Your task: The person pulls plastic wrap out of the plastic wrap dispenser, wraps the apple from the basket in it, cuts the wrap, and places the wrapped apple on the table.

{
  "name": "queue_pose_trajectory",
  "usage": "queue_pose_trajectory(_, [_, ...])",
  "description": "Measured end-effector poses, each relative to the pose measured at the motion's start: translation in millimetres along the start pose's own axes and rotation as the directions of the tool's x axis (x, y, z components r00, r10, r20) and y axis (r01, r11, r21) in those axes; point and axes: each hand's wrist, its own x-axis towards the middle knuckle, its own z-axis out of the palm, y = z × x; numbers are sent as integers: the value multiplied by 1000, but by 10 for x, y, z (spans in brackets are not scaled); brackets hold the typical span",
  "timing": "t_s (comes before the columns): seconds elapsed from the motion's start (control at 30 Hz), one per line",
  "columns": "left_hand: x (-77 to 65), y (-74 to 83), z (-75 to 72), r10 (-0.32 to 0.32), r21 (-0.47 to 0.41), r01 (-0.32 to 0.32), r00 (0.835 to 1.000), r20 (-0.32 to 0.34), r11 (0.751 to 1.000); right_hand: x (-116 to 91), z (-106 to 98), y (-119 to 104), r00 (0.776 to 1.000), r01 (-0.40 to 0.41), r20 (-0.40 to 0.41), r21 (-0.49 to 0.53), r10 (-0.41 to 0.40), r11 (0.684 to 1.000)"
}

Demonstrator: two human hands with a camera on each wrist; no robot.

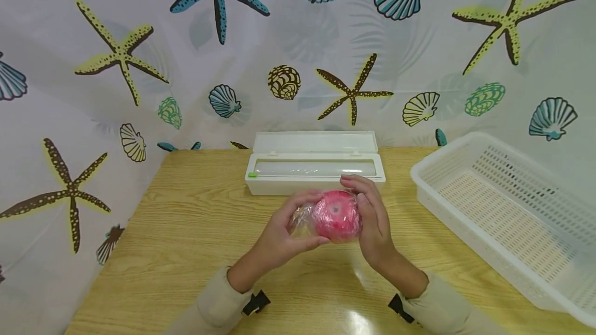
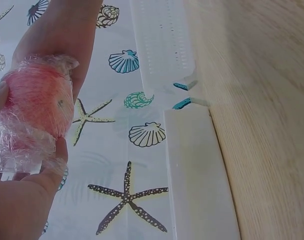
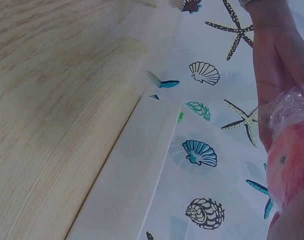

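Note:
Both hands hold a pinkish-red apple (image 1: 337, 215) wrapped in clear plastic wrap (image 1: 302, 221), above the table in front of the wrap dispenser. My left hand (image 1: 280, 230) curls round the left side, where the film is bunched, with its thumb along the lower edge of the apple. On the opposite side, my right hand (image 1: 374, 226) cups the fruit with bent fingers. In the left wrist view the film lies tight over the apple (image 2: 39, 97) and is crumpled towards the left palm. The right wrist view shows loose film (image 3: 291, 107) at the left hand (image 3: 279, 65).
Behind the hands stands a white wrap dispenser (image 1: 274, 187), lid raised, a film roll inside and a green slider at its left end. A white perforated basket (image 1: 470, 229) stands on the right of the wooden table (image 1: 186, 242). A shell-and-starfish patterned cloth (image 1: 298, 30) hangs behind.

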Motion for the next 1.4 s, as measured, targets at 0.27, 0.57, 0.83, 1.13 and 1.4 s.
queue_pose_trajectory(0.27, [-5,43,16,61,128,-63,998,18,990,-76,14,-4,996,-87,26,62,85,994])
queue_pose_trajectory(0.57, [-16,46,47,63,167,-64,998,14,984,-103,44,-9,999,-8,-41,72,11,997])
queue_pose_trajectory(0.83, [-14,44,67,62,132,-62,998,9,989,-106,72,16,997,30,-75,87,-23,996])
queue_pose_trajectory(1.13, [-25,11,70,5,14,-4,1000,-4,1000,-117,146,61,991,57,-126,82,-46,995])
queue_pose_trajectory(1.4, [-10,14,66,36,70,-34,999,-26,997,-88,113,45,998,39,-60,108,-32,993])
